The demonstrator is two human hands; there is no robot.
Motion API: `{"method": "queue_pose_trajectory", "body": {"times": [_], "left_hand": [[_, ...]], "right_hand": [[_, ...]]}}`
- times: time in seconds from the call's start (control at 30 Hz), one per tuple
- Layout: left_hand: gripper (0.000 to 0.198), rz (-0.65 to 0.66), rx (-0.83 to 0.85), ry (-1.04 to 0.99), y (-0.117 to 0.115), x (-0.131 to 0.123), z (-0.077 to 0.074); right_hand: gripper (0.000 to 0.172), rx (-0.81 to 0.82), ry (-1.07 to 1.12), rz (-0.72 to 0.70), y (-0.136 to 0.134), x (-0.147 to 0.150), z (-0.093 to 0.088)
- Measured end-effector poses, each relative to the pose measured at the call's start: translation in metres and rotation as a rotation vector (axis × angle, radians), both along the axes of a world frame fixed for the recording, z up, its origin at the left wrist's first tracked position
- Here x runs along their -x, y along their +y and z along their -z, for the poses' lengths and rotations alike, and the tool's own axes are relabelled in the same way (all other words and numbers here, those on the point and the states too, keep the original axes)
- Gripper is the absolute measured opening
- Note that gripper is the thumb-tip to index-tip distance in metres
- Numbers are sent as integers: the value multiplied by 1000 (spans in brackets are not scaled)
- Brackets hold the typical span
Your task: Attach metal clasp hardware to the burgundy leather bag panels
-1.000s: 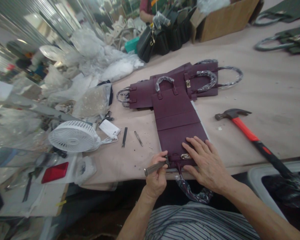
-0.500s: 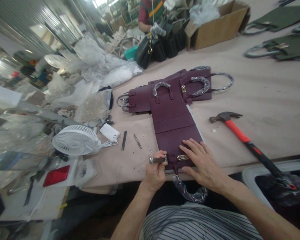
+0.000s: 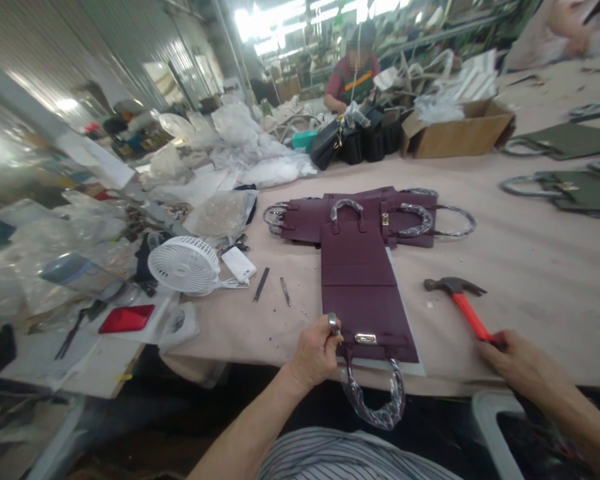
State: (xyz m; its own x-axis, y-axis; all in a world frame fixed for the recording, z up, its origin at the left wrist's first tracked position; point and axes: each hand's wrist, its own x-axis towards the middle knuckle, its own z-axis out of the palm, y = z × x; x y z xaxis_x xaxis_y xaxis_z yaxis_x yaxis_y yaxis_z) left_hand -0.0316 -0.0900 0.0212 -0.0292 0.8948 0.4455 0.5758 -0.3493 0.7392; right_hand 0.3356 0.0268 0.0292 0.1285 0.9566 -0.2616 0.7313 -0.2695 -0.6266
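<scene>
at the near edge of a beige-covered worktable (image 3: 530, 280), a burgundy handbag panel (image 3: 363, 307) lies flat, its plastic-wrapped handle (image 3: 398, 393) hanging over the edge toward the person. the left hand (image 3: 314, 357) pinches a short cylindrical metal tool (image 3: 333, 323) at the panel's lower left side, near the handle's left end — the tool's tip is hard to make out. the right hand (image 3: 513, 357), well apart, is wrapped around a red-handled claw hammer (image 3: 470, 315). beyond the panel lie more burgundy handbags (image 3: 304, 222) — and, leftward, a white fan (image 3: 184, 265).
</scene>
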Motion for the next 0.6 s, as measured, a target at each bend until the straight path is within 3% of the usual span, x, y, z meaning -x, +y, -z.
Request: {"method": "queue_pose_trajectory", "body": {"times": [0.1,0.2,0.27,0.3,0.4,0.47,0.53,0.6], "left_hand": [[20,-12,3,-5,1,-2,-3],[20,-7,24,-10,2,-3,-6],[18,-3,31,-6,2,-4,-7],[17,-4,31,-1,2,-5,-8],[16,-1,26,7,2,-6,-9],[14,2,17,8,2,-6,-8],[13,0,15,8,2,-6,-8],[14,-4,13,-5,2,-6,-7]], "right_hand": [[29,172,306,-67,-9,29,-31],[33,220,494,-15,-29,61,-67],[39,62,452,7,-46,79,-92],[41,-65,370,-57,-55,87,-104],[40,-532,76,-394,-76,106,-130],[37,-733,-64,-645,-82,113,-140],[36,-783,-156,-811,-82,112,-147],[34,-748,-212,-792,-80,104,-154]]}}
